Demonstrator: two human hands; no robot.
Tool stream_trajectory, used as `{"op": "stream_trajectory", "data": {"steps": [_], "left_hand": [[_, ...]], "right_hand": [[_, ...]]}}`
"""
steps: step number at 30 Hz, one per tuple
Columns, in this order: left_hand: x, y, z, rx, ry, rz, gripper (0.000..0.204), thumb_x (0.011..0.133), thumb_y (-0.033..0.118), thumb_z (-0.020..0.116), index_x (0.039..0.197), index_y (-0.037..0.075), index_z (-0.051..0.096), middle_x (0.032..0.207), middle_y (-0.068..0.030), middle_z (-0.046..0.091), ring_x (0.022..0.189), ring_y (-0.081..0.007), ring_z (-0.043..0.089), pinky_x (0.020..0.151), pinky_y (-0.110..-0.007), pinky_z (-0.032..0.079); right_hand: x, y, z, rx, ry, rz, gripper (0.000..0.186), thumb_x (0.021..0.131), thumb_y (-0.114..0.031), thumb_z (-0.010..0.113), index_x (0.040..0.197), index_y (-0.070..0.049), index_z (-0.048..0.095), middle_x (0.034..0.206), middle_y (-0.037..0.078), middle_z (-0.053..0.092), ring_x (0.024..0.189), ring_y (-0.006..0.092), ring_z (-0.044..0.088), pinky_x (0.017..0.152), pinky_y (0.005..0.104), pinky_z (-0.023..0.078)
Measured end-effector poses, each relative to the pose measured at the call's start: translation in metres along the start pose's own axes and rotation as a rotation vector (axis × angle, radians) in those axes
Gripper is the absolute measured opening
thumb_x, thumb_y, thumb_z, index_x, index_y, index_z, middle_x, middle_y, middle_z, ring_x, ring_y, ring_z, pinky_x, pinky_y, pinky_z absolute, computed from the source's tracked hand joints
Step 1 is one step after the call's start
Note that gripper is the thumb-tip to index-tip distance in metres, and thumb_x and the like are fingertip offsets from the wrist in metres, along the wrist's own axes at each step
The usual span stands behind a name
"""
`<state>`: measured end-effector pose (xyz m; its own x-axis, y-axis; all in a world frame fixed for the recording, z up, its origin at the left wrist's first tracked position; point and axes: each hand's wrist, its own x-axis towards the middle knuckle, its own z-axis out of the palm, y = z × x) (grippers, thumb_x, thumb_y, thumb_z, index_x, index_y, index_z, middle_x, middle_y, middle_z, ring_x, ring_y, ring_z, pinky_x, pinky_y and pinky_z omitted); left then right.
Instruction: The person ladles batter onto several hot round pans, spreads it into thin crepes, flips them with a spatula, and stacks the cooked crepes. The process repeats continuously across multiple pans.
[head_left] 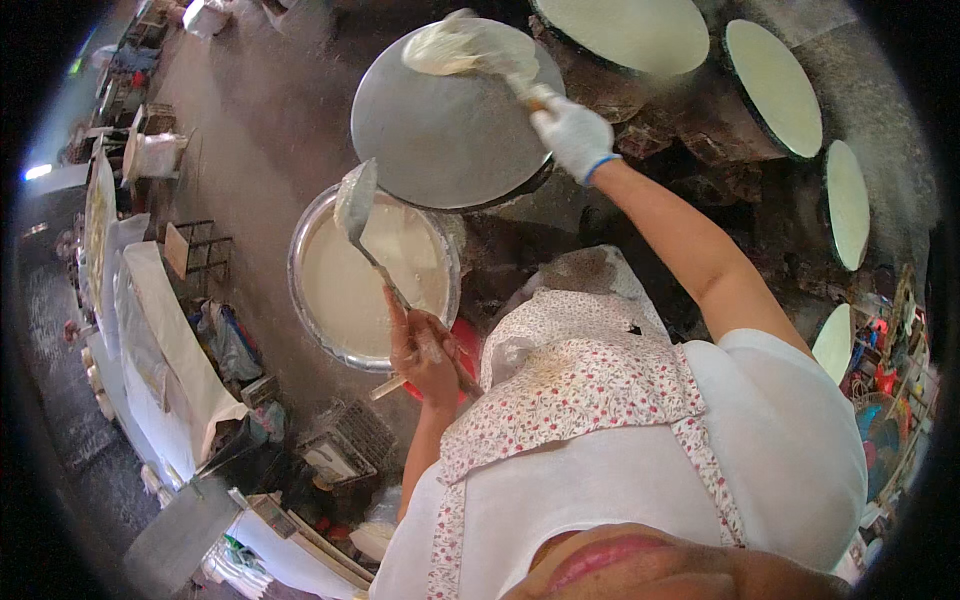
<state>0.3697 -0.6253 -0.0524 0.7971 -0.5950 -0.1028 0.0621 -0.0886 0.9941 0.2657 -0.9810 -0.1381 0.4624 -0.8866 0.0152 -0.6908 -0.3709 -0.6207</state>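
My bare left hand (428, 350) is closed around the handle of a metal ladle (357, 203). The ladle's bowl, smeared with pale batter, is raised over the left rim area of a wide metal basin (298, 262) of creamy batter. My right hand (578, 138), in a white glove with a blue cuff, grips a short-handled spreader (517, 84). Motion blurs that tool, and its exact shape is hard to make out. It reaches across the far part of a round grey griddle (450, 150), where a streak of batter (440, 52) lies.
Along the right, several more round griddles carry pale sheets, among them a large far griddle (625, 32) and a side griddle (775, 88). A red container (466, 345) sits beside my left hand. Farther left are a crate (350, 440) and a cloth-covered table (165, 350).
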Motion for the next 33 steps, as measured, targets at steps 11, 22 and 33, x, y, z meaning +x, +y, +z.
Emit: {"op": "stream_trajectory", "data": {"steps": [11,22,33], "left_hand": [[-0.014,0.007,0.031,0.070,0.087,0.003,0.060,0.108,-0.004,0.042,0.166,0.012,0.037,0.075,-0.0001,0.054,0.053,-0.0044,0.044,0.047,-0.021,0.037],[-0.031,-0.003,0.089,0.041,0.205,-0.014,0.056,0.110,0.002,0.045,0.164,0.010,0.039,0.068,-0.0010,0.053,0.049,-0.0057,0.042,0.043,-0.023,0.036],[-0.048,-0.014,0.130,0.025,0.344,-0.033,0.053,0.112,0.008,0.049,0.165,0.011,0.038,0.079,-0.0024,0.056,0.052,-0.0064,0.046,0.046,-0.023,0.041]], "right_hand": [[0.023,0.003,-0.017,0.013,-0.127,-0.060,0.043,0.100,-0.033,0.055,0.142,-0.028,0.064,0.103,0.016,0.077,0.088,0.0368,0.074,0.077,0.0493,0.058],[0.063,0.019,-0.024,0.008,-0.211,-0.267,0.035,0.101,-0.030,0.050,0.129,-0.025,0.070,0.095,0.015,0.077,0.086,0.0359,0.075,0.074,0.0507,0.058],[0.109,0.043,-0.012,0.053,-0.211,-0.422,0.035,0.103,-0.029,0.052,0.133,-0.037,0.068,0.081,0.012,0.074,0.071,0.0312,0.074,0.064,0.0445,0.059]]}}
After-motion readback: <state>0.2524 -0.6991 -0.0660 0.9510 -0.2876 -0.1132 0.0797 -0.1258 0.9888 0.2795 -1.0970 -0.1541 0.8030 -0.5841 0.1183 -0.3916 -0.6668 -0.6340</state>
